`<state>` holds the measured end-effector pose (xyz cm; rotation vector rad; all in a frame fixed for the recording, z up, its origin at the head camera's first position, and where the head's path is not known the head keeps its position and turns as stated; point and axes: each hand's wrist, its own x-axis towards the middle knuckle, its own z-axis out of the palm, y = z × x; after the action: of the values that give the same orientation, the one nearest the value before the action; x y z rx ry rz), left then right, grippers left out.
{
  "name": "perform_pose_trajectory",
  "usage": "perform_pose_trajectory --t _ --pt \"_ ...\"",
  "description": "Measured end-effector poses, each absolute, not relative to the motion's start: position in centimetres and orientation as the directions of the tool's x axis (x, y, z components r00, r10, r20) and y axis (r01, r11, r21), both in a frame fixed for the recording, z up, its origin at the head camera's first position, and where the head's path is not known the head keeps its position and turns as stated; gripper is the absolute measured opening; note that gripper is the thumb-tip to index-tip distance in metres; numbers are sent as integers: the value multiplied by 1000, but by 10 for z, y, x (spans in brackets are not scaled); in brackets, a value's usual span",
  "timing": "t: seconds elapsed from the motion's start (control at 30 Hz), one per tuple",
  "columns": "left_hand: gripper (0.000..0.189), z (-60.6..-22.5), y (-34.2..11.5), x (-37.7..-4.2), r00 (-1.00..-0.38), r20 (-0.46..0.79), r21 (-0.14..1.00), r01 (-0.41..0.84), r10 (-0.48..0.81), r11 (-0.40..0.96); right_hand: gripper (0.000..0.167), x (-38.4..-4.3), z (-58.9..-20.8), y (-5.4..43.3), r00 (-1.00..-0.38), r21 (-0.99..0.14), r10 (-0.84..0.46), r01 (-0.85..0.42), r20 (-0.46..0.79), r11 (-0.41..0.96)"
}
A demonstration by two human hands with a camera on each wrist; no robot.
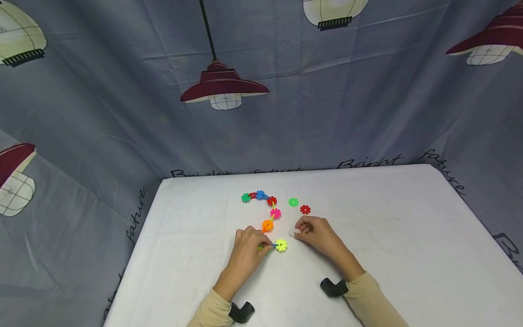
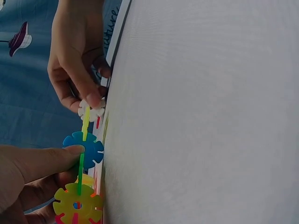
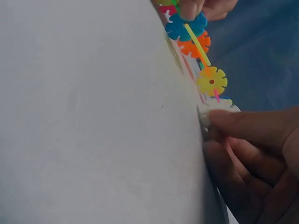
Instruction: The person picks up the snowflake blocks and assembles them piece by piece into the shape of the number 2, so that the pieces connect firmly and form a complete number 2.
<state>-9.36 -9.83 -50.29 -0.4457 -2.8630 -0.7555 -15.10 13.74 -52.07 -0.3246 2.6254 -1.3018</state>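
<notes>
My left hand pinches a blue notched plastic disc between thumb and fingers. That disc belongs to a chain of interlocked flower-shaped discs, partly hidden behind the hand. A yellow disc sticks out from the blue one on the right. Between thumb and fingers of my right hand is a white disc, a short distance right of the yellow disc in the head view. Farther back, the chain curves through an orange disc, a pink disc and red and blue ones to a green disc.
A loose green disc and a loose red disc lie beyond the right hand on the white table. A grey curtain printed with lamps hangs behind the table's far edge. Each wrist wears a black device.
</notes>
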Motion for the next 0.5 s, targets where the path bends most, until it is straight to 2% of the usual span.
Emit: perform_pose_trajectory --t 0.23,0.5 --pt "8 -503 -98 -94 -947 209 462 314 243 829 11 -142 -519 140 -890 -789 -456 -277 -5 549" --pt "9 -503 -98 -93 -947 213 460 315 241 830 8 -140 -519 139 -861 -774 -509 -338 24 536"
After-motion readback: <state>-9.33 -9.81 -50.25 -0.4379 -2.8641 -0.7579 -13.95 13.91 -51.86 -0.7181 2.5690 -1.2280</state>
